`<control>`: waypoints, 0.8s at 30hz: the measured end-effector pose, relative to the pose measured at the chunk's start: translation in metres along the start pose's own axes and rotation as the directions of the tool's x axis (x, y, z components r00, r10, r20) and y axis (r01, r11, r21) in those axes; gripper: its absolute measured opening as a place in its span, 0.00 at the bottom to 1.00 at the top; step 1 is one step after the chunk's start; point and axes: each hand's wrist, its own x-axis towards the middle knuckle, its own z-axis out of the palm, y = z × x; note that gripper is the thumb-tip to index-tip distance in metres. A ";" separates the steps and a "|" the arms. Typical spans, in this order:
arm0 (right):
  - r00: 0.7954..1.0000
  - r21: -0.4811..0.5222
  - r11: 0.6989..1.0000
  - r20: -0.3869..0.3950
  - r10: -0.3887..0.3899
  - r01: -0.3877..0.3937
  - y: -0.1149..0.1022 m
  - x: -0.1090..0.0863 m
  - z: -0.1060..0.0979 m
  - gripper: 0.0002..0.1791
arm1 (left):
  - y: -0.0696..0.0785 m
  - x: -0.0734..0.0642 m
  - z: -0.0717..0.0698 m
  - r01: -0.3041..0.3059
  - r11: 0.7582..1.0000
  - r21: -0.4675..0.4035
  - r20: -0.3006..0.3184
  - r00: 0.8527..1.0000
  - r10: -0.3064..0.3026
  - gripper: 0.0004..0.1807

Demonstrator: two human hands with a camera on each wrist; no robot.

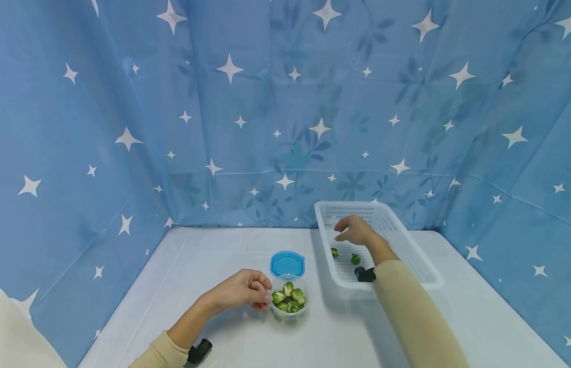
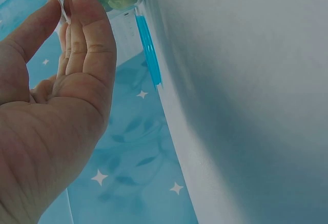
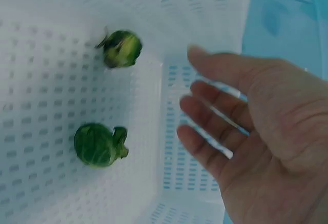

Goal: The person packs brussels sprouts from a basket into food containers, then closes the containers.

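Observation:
My left hand [image 1: 246,290] pinches the rim of a small clear plastic container [image 1: 289,313] between thumb and fingers. Several Brussels sprouts [image 1: 288,289] fill that container, and its blue lid [image 1: 287,264] lies flat just behind it. My right hand [image 1: 357,231] hovers inside a white perforated basket [image 1: 432,271], fingers loosely bent and holding nothing. Two Brussels sprouts lie on the basket floor: a rounder green sprout [image 3: 95,144] with a leafy stem end, and another sprout [image 3: 122,49] close to the basket wall. In the right wrist view both sit apart from the fingertips.
A white cloth-covered table [image 1: 230,250] bears everything. Blue star-patterned curtains [image 1: 267,128] rise behind it and along both sides. The basket's tall walls surround the right hand. A black wrist device [image 1: 200,351] shows by the left sleeve, and another black device [image 1: 364,274] by the right.

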 end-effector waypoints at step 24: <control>0.949 0.013 0.998 0.309 0.058 -0.065 0.000 -0.004 0.008 0.19 | -0.003 0.002 0.000 -0.002 1.000 -0.003 -0.011 1.000 0.002 0.17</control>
